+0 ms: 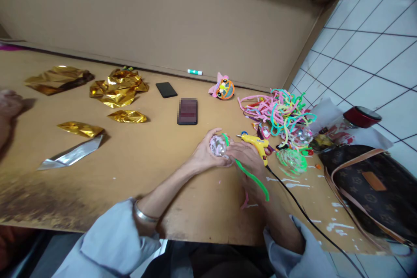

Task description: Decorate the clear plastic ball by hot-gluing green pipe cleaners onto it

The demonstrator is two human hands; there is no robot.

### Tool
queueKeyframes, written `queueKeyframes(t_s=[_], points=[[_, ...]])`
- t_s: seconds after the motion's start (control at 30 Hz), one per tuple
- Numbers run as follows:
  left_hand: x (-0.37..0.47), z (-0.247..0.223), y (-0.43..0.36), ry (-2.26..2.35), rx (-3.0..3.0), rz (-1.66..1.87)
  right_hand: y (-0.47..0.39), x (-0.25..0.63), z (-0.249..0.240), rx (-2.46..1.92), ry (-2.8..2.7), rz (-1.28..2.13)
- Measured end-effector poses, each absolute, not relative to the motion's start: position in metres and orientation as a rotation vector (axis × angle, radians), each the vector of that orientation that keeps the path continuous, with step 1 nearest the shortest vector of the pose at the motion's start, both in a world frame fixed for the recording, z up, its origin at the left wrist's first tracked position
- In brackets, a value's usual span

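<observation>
In the middle of the table my left hand is closed around a clear ball with pale pieces showing through it. My right hand presses against the ball's right side, and its fingertips are partly hidden. A bright green pipe cleaner runs from the ball, where a stretch of it lies on the surface, beneath my right fingers and out past the wrist. Just beyond my right hand lies a yellow glue gun, its black cord trailing toward the front right.
Pink, teal and yellow pipe cleaners are heaped at the right, near a green-wound ball, a red-lidded jar and a brown handbag. A decorated ball, phone and gold foil lie farther back. Another person's hand rests at left.
</observation>
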State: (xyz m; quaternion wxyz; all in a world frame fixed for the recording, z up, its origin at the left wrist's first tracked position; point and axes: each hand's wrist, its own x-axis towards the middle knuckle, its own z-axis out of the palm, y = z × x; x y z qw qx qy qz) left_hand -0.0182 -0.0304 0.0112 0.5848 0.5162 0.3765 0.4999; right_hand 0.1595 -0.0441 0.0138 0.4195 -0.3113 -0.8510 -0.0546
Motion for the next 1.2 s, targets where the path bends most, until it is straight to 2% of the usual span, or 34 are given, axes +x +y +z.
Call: queueKeyframes(t_s=[0.57, 0.93, 1.2], points=[[-0.019, 0.015, -0.033, 0.957, 1.297, 1.173, -0.032, 0.163, 0.009, -0.628, -2.173, -0.292], [-0.019, 0.018, -0.034, 0.954, 1.306, 1.122, -0.042, 0.162, 0.009, -0.774, -2.163, -0.141], [-0.021, 0.018, -0.033, 0.958, 1.354, 1.098, -0.043, 0.162, 0.011, -0.705, -2.148, -0.134]])
